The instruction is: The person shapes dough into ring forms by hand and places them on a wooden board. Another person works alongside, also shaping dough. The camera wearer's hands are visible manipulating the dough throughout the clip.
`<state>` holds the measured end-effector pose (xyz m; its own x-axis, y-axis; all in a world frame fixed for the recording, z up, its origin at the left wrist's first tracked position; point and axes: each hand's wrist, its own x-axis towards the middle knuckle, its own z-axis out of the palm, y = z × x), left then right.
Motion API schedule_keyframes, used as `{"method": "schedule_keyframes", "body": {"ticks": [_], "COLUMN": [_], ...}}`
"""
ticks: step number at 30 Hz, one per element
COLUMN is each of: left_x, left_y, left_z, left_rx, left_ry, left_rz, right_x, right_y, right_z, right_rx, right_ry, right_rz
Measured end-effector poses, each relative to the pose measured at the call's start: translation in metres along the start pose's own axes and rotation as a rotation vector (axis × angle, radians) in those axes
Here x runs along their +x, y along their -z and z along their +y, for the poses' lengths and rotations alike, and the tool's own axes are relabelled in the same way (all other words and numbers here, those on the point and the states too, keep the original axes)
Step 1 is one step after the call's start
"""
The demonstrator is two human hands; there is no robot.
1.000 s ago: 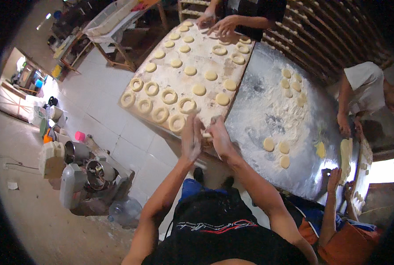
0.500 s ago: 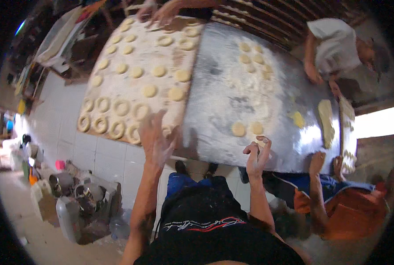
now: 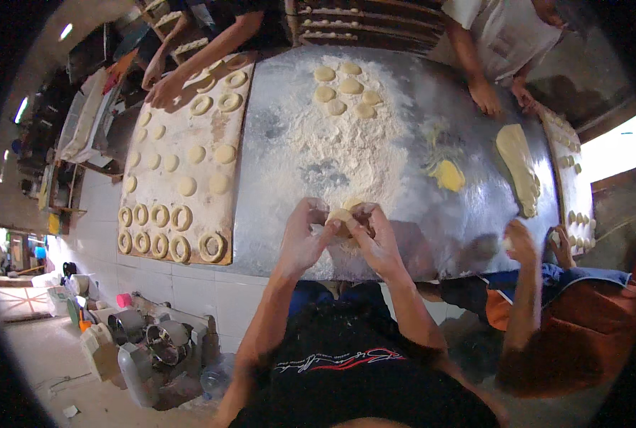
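My left hand (image 3: 305, 234) and my right hand (image 3: 379, 241) are closed together on a pale dough piece (image 3: 340, 215) over the near edge of the metal table. Thumbs press on its near side; the other fingers are partly hidden behind it. Just beyond, another bit of dough (image 3: 354, 203) shows between the hands, and I cannot tell whether it is separate. Loose flour (image 3: 346, 146) covers the table ahead of them. Farther back lie several round dough discs (image 3: 350, 86). On the floured board (image 3: 182, 128) at left are dough rings (image 3: 212, 246) and flat discs (image 3: 187, 186).
A yellow soft lump (image 3: 448, 175) and a long dough strip (image 3: 518, 167) lie on the table's right. Co-workers' hands are over the board (image 3: 162, 89), at the far right (image 3: 486, 98) and near right (image 3: 521, 241). Pots (image 3: 168, 341) and jugs (image 3: 134, 374) stand on the floor.
My view has turned, shifting the board leftward. My left hand has moved from the board's near edge to the metal table. Both hands now meet around a dough piece.
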<state>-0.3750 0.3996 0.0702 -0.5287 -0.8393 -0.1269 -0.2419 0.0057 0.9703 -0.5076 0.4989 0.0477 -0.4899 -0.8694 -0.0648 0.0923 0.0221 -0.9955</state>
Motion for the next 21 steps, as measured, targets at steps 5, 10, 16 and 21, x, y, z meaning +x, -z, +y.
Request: {"method": "schedule_keyframes", "body": {"ticks": [5, 10, 16, 21], "left_x": [0.002, 0.009, 0.052, 0.064], "left_y": [-0.015, 0.02, 0.046, 0.082], "left_z": [0.016, 0.024, 0.022, 0.0], "left_rx": [-0.246, -0.039, 0.405, -0.253], "left_ry": [0.033, -0.056, -0.576, -0.105], "left_rz": [0.064, -0.199, 0.171, -0.297], "right_x": [0.019, 0.039, 0.065, 0.09], "right_y": [-0.002, -0.001, -0.047, -0.083], "right_z": [-0.021, -0.032, -0.021, -0.037], "right_rx": [0.0, 0.052, -0.594, -0.514], "right_ry": [-0.325, -0.103, 0.664, -0.031], "right_rz": [-0.11, -0.317, -0.028, -0.001]}}
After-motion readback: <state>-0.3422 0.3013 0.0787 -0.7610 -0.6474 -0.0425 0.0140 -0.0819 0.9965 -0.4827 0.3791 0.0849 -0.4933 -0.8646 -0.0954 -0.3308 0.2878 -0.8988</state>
